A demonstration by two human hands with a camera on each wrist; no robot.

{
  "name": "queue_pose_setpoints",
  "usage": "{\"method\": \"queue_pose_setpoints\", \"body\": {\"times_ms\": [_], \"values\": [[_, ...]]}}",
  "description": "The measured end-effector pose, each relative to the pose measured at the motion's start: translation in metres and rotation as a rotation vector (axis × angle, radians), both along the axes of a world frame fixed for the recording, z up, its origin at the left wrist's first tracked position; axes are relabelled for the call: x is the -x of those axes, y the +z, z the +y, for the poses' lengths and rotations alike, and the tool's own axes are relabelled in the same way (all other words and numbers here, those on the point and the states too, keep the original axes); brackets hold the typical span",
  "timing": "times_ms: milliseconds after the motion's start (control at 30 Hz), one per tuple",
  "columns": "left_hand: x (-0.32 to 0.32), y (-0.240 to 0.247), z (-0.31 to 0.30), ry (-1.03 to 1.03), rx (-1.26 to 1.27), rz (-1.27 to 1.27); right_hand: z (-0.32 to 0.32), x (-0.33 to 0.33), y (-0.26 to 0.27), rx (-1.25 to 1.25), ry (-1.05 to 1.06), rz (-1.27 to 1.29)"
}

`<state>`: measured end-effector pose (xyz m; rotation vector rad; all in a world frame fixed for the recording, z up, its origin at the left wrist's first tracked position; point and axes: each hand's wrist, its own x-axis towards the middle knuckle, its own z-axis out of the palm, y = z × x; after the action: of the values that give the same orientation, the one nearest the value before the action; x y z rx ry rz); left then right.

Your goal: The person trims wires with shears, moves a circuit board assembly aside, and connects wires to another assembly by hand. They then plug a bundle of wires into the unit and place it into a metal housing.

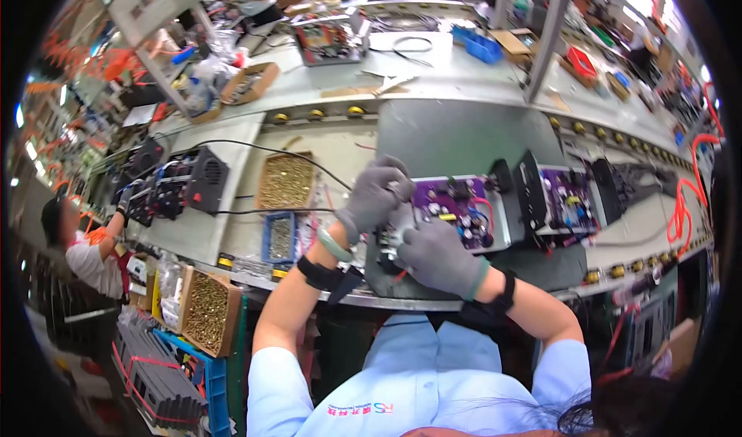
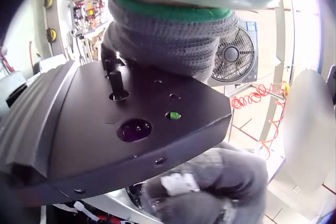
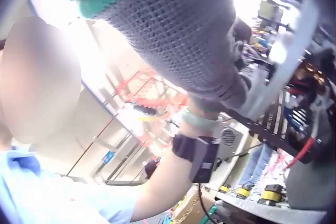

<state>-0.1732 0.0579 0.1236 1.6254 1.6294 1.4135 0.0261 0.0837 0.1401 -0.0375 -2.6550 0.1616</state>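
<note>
Both hands, in grey knit gloves, bend their fingers at the left end of an open device with a purple circuit board [image 1: 448, 197]. My left hand [image 1: 379, 193] is at its far left corner, and my right hand [image 1: 444, 259] is at the near side. In the left wrist view, a black metal end panel [image 2: 94, 129] with several holes and a short black shaft [image 2: 116, 83] fills the middle. The left glove [image 2: 163, 40] lies against its upper edge; the right glove [image 2: 210, 192] shows below, beside a small white piece [image 2: 179, 183]. What the fingertips hold, I cannot tell.
Another device with a purple board [image 1: 568, 197] stands to the right on the bench. At left are a box of brass-coloured screws [image 1: 284, 182], a blue bin [image 1: 279, 236] and black cables. A coiled red hose [image 1: 680, 213] hangs right. Another person [image 1: 93, 251] works further left.
</note>
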Motion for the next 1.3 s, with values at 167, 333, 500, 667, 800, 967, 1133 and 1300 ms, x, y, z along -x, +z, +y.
{"method": "queue_pose_setpoints", "body": {"times_ms": [167,333,500,667,800,967,1133,1300], "values": [[-0.004,0.014,-0.01,-0.017,0.047,-0.068,0.003,-0.001,-0.004,0.095,-0.046,-0.01],[-0.005,0.008,-0.011,-0.042,0.016,-0.237,0.003,0.001,0.002,0.137,-0.181,-0.07],[-0.01,0.01,-0.013,-0.013,-0.03,-0.335,0.01,-0.001,0.001,0.1,-0.086,-0.069],[-0.01,0.009,-0.014,-0.004,-0.016,-0.364,0.009,0.004,-0.002,0.052,-0.163,-0.205],[-0.012,0.009,-0.013,-0.002,-0.018,-0.397,0.011,0.001,-0.009,0.039,-0.097,-0.103],[-0.011,0.008,-0.014,-0.001,-0.02,-0.391,0.009,0.005,-0.004,0.05,-0.182,-0.23],[-0.013,0.01,-0.014,0.007,-0.045,-0.408,0.009,0.003,-0.003,0.064,-0.151,-0.105],[-0.017,0.009,-0.012,0.027,-0.053,-0.411,0.021,0.006,-0.011,0.032,-0.021,-0.011]]}}
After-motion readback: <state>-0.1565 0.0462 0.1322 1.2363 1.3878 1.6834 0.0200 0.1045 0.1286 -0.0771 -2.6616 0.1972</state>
